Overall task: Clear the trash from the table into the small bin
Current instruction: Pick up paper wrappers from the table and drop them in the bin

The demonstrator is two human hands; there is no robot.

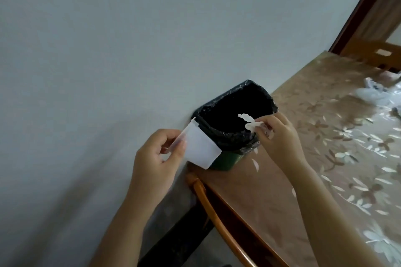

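A small green bin (223, 163) lined with a black bag (236, 112) stands at the table's corner against the wall. Its white lid (200, 148) is swung open to the left, and my left hand (155, 158) pinches the lid's edge. My right hand (280, 134) holds a crumpled white paper scrap (249, 122) over the bin's open mouth. More white crumpled trash (373, 93) lies on the table at the far right.
The table (303, 191) has a brown floral cover under clear plastic and a wooden edge (217, 219). A pale wall fills the left and top. A wooden chair back (382, 54) and a dark door frame (364, 6) stand at the upper right.
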